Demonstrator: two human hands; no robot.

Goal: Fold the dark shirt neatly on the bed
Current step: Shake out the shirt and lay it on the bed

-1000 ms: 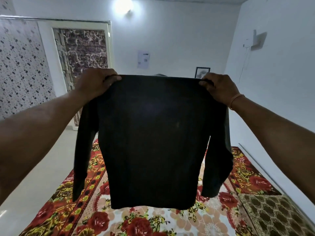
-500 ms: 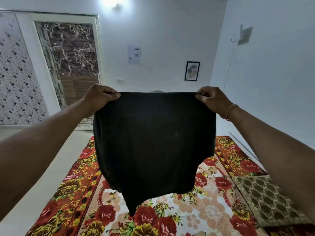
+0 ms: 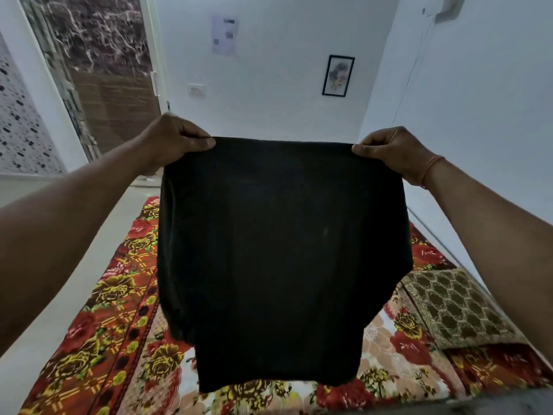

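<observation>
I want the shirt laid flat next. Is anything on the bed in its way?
Nothing visible on the floral bedspread below the dark shirt. A patterned pillow lies off to the right; the shirt hides the middle.

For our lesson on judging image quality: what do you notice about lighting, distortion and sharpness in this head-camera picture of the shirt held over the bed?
Head view: even, cool room light, no glare; the dark shirt reads almost featureless black, folds hardly visible. Wide-angle lens bows the forearms and wall edges. Left hand and right hand are fairly sharp; the bottom right corner smears into blur.
</observation>
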